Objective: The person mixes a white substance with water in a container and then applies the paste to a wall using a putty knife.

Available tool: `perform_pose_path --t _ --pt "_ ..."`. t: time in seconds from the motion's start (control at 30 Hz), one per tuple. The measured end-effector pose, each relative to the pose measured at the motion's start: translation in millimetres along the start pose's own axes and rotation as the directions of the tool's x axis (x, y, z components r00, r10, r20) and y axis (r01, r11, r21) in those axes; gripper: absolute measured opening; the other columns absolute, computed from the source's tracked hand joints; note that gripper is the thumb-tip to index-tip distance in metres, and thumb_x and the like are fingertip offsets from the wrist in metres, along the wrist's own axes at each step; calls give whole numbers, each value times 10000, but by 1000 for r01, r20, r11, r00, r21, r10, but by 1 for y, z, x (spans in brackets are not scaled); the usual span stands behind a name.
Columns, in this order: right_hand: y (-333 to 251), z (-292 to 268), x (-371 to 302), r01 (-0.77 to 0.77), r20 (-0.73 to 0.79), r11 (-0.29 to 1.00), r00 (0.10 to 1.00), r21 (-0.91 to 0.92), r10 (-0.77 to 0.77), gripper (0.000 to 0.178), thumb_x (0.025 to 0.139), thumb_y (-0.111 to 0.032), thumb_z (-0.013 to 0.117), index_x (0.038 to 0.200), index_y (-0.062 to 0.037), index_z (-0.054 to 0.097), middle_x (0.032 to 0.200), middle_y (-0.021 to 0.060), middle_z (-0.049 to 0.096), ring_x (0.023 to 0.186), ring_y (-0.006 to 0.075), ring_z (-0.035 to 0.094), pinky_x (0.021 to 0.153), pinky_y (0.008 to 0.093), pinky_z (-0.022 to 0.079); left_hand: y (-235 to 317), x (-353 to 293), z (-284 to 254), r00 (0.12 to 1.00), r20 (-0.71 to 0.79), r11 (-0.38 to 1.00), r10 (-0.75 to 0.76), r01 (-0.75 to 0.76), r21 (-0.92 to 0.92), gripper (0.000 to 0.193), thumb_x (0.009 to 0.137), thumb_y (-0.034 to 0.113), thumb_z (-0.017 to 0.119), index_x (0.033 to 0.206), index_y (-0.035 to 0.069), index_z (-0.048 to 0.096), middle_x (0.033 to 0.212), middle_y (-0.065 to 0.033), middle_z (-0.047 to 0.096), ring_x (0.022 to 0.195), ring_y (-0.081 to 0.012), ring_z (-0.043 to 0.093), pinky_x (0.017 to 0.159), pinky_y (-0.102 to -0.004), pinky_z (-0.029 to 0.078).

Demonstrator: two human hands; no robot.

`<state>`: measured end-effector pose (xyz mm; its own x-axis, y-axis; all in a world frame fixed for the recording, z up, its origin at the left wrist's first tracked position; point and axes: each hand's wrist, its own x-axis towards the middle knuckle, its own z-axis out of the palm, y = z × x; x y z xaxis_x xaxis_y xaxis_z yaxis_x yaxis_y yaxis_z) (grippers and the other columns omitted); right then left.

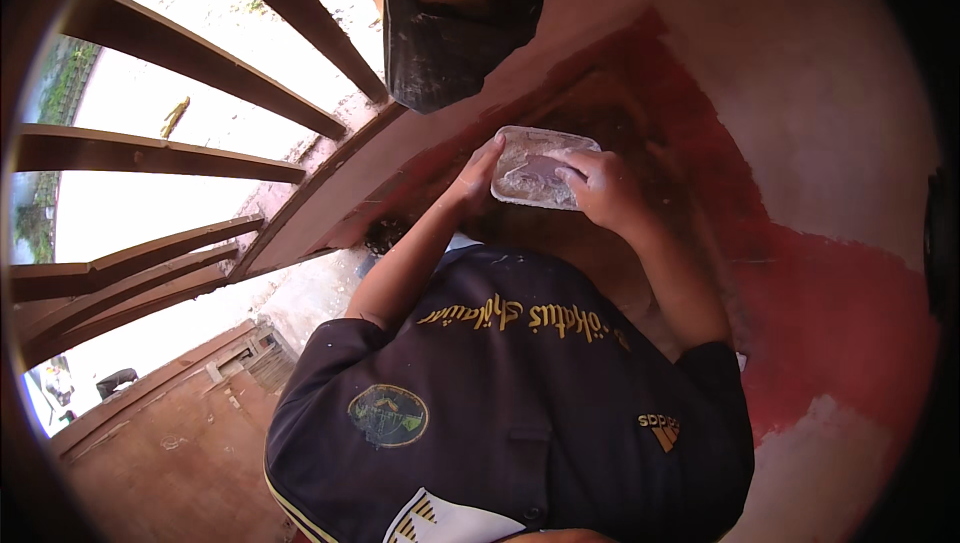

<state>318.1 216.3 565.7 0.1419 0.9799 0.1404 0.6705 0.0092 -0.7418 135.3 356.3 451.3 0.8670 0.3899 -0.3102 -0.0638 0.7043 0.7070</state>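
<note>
Pinching a half-hidden flat tool [541,167], right grip [605,190]; clasping a tray [533,202], left grip [477,175], fingers mostly hidden.

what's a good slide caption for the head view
Left hand holding a tray of whitish mix, right hand holding a flat tool over it, wooden bars to the left.

Left hand [476,177]: fingers partly hidden behind the tray [537,205]
Flat tool [541,169]: one end covered by the right hand [608,189]
Black plastic [440,55]: top cut off
White collar [445,521]: cut by lower edge
Dark object [117,381] outside: too small to tell
</note>
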Motion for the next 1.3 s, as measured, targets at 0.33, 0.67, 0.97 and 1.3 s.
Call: perform_pose_path --t 0.33,0.67,0.97,1.3 --pt "32 -51 -84 120 -140 991 982 -57 -127 318 846 17 618 1136 -47 731 938 208 689 880 410 669 748 453 537 -71 21 60 994 20 984 104 -106 141 594 1096 490 405 1421 4 507 1369 -121 606 1252 -217 582 1107 -388 425" --pt "50 -69 -131 119 -187 990 973 -81 -132 329 846 33 599 1127 -69 734 930 154 692 858 378 672 725 446 544 -90 21 113 991 -16 968 135 -129 214 609 1087 506 421 1390 -9 539 1321 -124 632 1205 -210 601 1071 -390 443" --pt "65 -74 -142 134 -176 965 969 -224 -175 316 843 20 614 1129 -45 732 964 147 704 909 354 675 778 450 539 -109 13 124 994 81 979 73 -86 182 616 1086 511 424 1412 -2 522 1362 -128 617 1268 -226 584 1104 -393 430" --pt "51 -67 -142 177 -300 944 918 -279 -261 296 839 24 621 1095 -56 745 942 110 717 901 321 683 791 439 542 -125 2 119 990 46 981 132 -137 138 614 1083 507 436 1477 36 460 1409 -115 587 1287 -230 578 1118 -394 434"
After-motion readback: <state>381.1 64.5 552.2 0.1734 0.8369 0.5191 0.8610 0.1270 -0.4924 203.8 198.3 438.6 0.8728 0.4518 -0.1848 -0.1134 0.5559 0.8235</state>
